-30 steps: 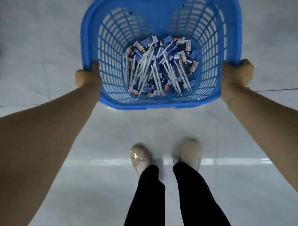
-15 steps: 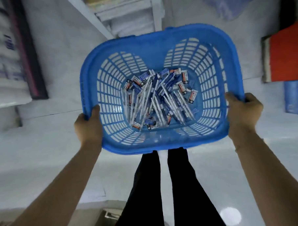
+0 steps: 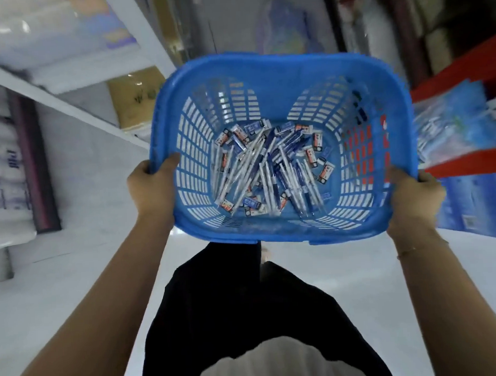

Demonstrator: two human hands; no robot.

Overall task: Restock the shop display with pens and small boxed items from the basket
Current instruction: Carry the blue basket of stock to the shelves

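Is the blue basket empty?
No, the blue basket has a heap of pens and small boxed items lying on its bottom.

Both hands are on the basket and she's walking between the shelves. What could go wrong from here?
1. The pens and small boxes lie loose in the basket; a tilt could slide them into one corner.
2. The left hand and right hand grip only the rim, so neither is free to steady anything.
3. The red shelf is close on the right; the basket may clip it.
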